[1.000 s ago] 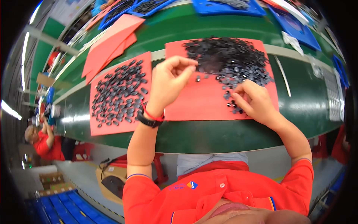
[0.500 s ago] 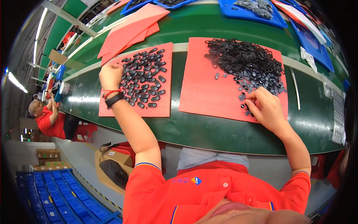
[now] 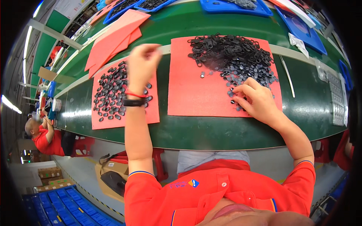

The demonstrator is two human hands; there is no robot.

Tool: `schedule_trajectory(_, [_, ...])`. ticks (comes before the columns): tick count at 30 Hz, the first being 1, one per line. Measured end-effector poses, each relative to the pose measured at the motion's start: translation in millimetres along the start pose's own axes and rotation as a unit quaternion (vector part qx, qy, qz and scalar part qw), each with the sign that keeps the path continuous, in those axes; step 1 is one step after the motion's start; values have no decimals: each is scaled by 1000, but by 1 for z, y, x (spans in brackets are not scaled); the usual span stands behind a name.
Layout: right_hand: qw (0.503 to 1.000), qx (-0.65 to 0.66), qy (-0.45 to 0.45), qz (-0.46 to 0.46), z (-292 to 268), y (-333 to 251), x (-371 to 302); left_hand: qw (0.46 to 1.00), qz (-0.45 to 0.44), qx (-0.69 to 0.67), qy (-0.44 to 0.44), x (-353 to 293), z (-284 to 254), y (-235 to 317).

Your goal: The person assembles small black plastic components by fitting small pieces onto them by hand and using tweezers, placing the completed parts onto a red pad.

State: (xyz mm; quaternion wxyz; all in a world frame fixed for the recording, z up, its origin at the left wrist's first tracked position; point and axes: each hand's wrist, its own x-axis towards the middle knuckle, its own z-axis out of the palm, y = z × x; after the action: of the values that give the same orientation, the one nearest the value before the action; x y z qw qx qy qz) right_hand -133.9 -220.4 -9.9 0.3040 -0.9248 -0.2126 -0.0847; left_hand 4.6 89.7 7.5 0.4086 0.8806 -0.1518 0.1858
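Observation:
My left hand (image 3: 144, 67) is raised over the right side of the left pink foam mat (image 3: 141, 116), its fingers curled and smeared by motion. Beneath and left of it, black oval pieces (image 3: 109, 92) lie spread out singly. On the right pink foam mat (image 3: 200, 98) is a heap of black pieces with looped ends (image 3: 230, 47). Small dark round discs (image 3: 245, 71) are piled against its near side. My right hand (image 3: 256, 100) is at the near edge of the discs, thumb and fingers bent toward each other in a pinch; what is between them is too small to make out.
More pink foam sheets (image 3: 117, 35) are stacked at the back left. Blue trays (image 3: 237, 8) stand along the far side, one holding grey bags. A white strip (image 3: 287, 75) and a clear plastic tray (image 3: 338, 101) lie at the right. Another person (image 3: 49, 137) sits far left.
My left hand has lifted from the left mat's far left corner and moved right. My right hand stays at the discs. The left mat sits slightly turned and lower in view; the whole view has shifted.

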Motion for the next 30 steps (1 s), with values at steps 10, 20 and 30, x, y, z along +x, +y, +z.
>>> schedule_trajectory(10, [999,-18,12,-32,-2,-4,0,993,56,-15,-104,-28,77,52])
schedule_trajectory(20, [998,-8,28,-57,5,4,-4,968,210,123,-57,-27,83,50])
schedule_trajectory(30, [998,-23,32,-51,6,11,-3,987,31,-151,-48,-38,80,82])
